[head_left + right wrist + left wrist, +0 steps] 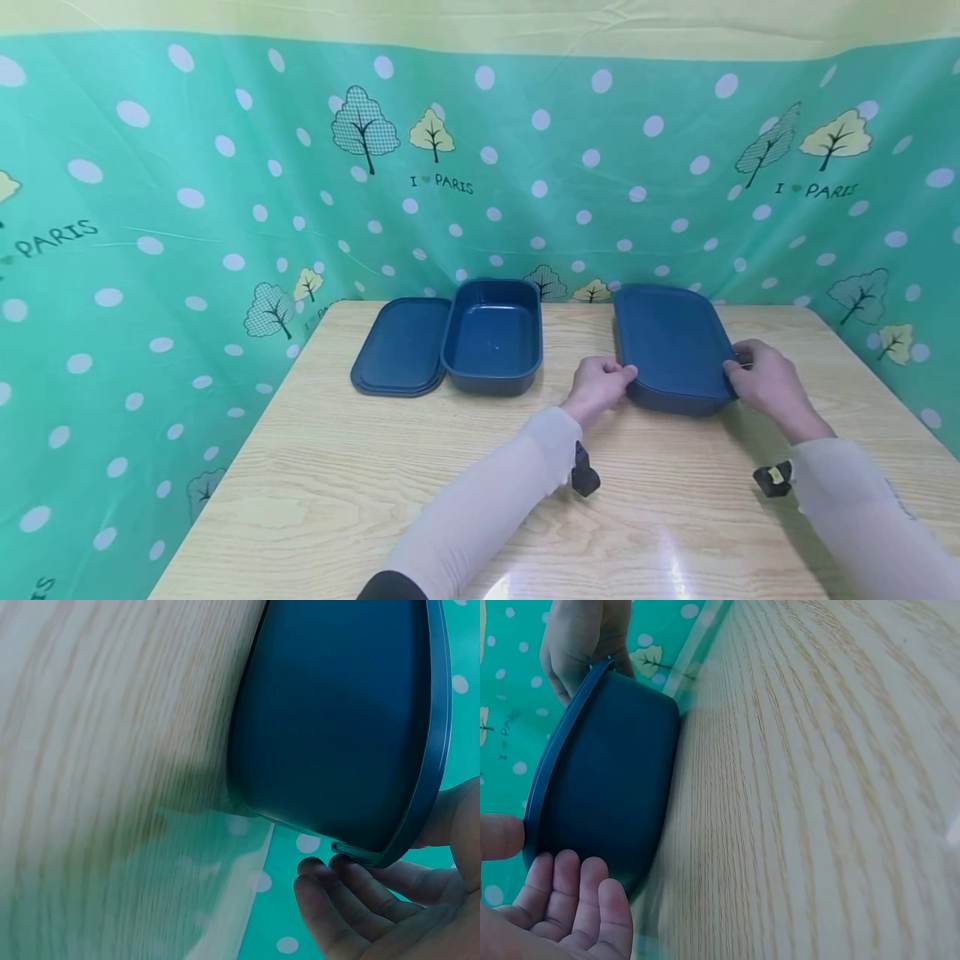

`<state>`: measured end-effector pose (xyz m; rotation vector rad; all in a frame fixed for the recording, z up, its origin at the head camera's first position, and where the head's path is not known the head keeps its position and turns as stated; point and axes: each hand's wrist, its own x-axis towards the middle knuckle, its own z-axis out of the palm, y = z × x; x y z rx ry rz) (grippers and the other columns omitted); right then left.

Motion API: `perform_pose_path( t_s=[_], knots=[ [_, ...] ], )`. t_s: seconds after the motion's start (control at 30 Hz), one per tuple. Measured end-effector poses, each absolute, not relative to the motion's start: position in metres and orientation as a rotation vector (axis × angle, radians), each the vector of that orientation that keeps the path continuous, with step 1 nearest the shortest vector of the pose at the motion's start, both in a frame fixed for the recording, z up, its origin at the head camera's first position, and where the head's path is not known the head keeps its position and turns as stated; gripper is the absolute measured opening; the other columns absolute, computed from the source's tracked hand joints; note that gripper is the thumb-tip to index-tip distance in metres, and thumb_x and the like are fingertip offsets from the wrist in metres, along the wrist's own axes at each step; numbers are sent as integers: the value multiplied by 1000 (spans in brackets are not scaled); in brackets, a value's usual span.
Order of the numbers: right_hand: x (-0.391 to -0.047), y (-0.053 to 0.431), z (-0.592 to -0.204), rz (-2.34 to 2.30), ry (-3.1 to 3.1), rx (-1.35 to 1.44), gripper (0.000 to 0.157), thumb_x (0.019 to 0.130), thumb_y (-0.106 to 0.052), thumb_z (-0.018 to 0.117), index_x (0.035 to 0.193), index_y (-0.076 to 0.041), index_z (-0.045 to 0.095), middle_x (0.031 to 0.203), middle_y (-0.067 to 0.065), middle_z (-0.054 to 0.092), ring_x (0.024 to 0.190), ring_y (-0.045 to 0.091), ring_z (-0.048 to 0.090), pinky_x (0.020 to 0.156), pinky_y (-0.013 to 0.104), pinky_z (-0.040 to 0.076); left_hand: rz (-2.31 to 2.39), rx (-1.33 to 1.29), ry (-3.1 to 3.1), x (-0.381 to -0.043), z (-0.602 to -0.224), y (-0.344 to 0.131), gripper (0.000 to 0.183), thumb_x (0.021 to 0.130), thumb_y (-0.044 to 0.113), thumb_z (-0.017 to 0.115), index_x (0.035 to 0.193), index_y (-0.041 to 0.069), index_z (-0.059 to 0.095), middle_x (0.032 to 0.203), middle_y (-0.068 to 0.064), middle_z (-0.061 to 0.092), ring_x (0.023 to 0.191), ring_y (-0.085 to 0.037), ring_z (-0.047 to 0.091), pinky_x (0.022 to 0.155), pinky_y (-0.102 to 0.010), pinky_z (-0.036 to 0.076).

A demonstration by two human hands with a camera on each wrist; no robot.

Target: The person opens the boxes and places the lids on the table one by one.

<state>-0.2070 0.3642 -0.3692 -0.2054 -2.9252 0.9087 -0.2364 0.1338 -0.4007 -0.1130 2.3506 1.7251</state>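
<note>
A dark blue rectangular food container (330, 727) stands on the right part of the table, with a matching flat lid (671, 342) over its top. At its near left corner my left hand (597, 386) pinches the rim, thumb on the lid's edge and fingers (566, 877) against the wall below. My right hand (770, 383) grips the near right side, its thumb at the lid's edge. In the right wrist view its fingers (360, 892) curl beneath the rim. Whether the lid is fully seated cannot be told.
A second dark blue container (491, 383), without a lid on it, stands left of centre near the back edge. Another blue lid (401, 346) lies flat beside it on the left. Behind the wooden table (337, 483) hangs a green dotted curtain (510, 167).
</note>
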Motion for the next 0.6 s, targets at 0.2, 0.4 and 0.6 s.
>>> perform_pose_path(
  t_s=[0.2, 0.4, 0.6],
  knots=[
    [-209, 363, -371, 906, -2926, -199, 52, 100, -18, 39, 134, 20, 31, 124, 43, 41, 110, 54, 46, 82, 58, 46, 1754, -108, 2331, -236, -400, 130, 24, 87, 32, 70, 73, 15, 61, 72, 3, 58, 67, -13, 51, 62, -29, 43],
    [-210, 361, -371, 911, -2923, -174, 52, 99, -18, 40, 133, 21, 32, 123, 42, 42, 109, 55, 46, 83, 59, 45, 1764, -113, 2321, -237, -401, 128, 24, 88, 32, 69, 72, 15, 62, 71, 3, 60, 67, -13, 51, 62, -29, 42],
    [-211, 360, -372, 915, -2922, -173, 52, 99, -18, 41, 133, 20, 32, 123, 42, 42, 110, 54, 46, 84, 59, 44, 1755, -122, 2322, -237, -401, 127, 25, 88, 32, 69, 72, 15, 62, 72, 3, 60, 68, -13, 52, 62, -29, 42]
  ],
)
